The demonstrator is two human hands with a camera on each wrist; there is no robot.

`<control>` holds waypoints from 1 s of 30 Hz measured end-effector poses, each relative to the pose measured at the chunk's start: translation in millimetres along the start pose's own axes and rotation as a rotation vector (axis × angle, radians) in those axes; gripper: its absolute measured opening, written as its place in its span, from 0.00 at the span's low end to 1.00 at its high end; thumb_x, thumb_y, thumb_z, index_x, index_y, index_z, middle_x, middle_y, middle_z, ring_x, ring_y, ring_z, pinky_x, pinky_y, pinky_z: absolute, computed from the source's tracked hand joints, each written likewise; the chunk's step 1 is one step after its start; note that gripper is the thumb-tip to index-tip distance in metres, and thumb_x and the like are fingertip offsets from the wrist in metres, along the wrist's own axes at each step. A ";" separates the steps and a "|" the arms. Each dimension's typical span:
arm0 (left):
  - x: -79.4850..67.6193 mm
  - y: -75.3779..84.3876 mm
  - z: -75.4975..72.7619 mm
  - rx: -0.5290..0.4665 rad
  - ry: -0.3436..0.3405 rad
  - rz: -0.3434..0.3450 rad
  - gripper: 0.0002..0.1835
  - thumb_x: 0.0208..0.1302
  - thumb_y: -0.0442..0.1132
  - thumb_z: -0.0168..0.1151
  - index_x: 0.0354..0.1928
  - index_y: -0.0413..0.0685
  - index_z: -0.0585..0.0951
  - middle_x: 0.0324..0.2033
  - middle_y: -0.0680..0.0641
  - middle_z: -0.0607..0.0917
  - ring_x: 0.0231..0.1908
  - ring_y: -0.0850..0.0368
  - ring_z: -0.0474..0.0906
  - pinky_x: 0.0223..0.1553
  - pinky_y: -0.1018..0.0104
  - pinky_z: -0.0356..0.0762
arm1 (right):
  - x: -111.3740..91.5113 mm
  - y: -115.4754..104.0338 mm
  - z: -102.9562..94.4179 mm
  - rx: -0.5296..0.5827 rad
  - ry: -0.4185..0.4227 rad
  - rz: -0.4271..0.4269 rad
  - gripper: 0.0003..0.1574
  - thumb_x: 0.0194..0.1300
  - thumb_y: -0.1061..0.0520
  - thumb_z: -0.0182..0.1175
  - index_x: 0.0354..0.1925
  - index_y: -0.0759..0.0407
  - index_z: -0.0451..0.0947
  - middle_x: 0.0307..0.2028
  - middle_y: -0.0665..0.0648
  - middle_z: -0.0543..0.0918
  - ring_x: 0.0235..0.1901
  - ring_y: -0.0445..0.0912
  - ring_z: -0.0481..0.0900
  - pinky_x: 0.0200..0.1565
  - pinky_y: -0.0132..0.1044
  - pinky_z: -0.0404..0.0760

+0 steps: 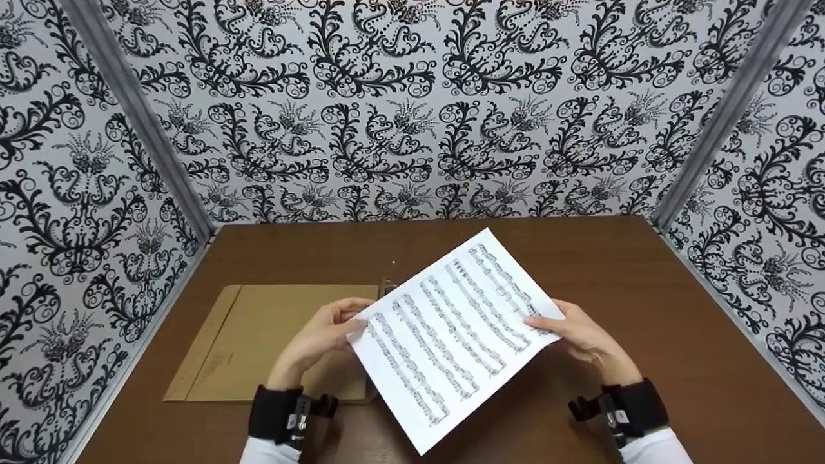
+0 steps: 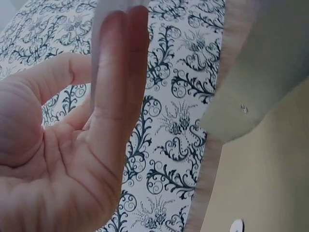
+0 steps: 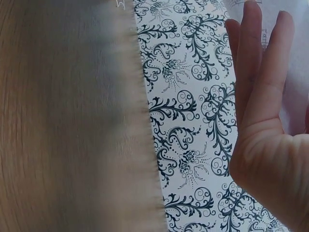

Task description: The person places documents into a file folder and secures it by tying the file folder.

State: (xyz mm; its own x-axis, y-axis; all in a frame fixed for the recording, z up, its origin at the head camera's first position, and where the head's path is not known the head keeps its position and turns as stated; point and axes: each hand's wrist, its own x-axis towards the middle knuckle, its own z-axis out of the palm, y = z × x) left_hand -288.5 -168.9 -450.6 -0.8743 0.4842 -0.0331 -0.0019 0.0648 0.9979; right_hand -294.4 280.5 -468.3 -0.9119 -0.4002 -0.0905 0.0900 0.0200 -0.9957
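A white sheet of printed music (image 1: 451, 341) is held up tilted over the table, its several rows of notes facing the head camera. My left hand (image 1: 325, 332) pinches its left corner, thumb on the printed face and fingers behind. On the opposite side my right hand (image 1: 583, 335) grips the right corner, thumb on top. In the left wrist view, fingers (image 2: 118, 72) of the left hand reach up along the paper. The right wrist view has the right hand's fingers (image 3: 260, 77) extended against the sheet's underside (image 3: 300, 92).
A flat brown envelope or folder (image 1: 290, 335) lies on the left of the brown wooden table (image 1: 644, 283), partly behind my left forearm and the sheet. Patterned walls (image 1: 412, 129) rise at the back and both sides.
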 end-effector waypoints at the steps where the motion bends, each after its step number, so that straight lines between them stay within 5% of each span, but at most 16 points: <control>1: 0.5 0.5 1.7 -0.008 0.017 -0.003 0.27 0.72 0.33 0.58 0.69 0.28 0.68 0.44 0.53 0.87 0.35 0.62 0.86 0.31 0.73 0.84 | -0.6 -0.4 -0.6 0.001 0.009 -0.001 0.14 0.72 0.64 0.60 0.55 0.59 0.78 0.40 0.49 0.91 0.39 0.43 0.92 0.39 0.33 0.89; 10: 7.7 2.5 20.2 -0.071 0.162 -0.055 0.23 0.74 0.37 0.59 0.65 0.31 0.71 0.36 0.52 0.85 0.32 0.63 0.86 0.31 0.73 0.84 | -3.4 -4.2 -2.8 0.020 0.071 -0.003 0.12 0.73 0.63 0.59 0.53 0.59 0.76 0.38 0.48 0.91 0.37 0.41 0.91 0.38 0.29 0.87; 18: 15.5 -5.1 40.0 -0.151 0.154 -0.032 0.23 0.74 0.37 0.57 0.64 0.28 0.71 0.37 0.53 0.90 0.33 0.62 0.88 0.29 0.75 0.81 | -0.5 -2.6 4.0 0.070 0.177 0.003 0.09 0.72 0.63 0.60 0.49 0.55 0.77 0.35 0.47 0.91 0.35 0.39 0.90 0.33 0.27 0.85; 30: 23.9 -15.6 56.8 -0.187 0.144 0.023 0.24 0.75 0.38 0.58 0.66 0.31 0.73 0.43 0.44 0.92 0.35 0.58 0.91 0.36 0.65 0.89 | 5.1 0.1 15.1 0.155 0.187 -0.006 0.11 0.72 0.65 0.60 0.50 0.55 0.77 0.37 0.47 0.90 0.36 0.41 0.91 0.39 0.32 0.89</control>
State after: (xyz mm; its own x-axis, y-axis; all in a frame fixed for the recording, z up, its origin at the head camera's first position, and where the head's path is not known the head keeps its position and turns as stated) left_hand -281.8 -108.8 -470.2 -0.9352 0.3537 -0.0153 -0.0594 -0.1141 0.9917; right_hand -293.0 264.7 -468.6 -0.9695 -0.2233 -0.1006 0.1315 -0.1281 -0.9830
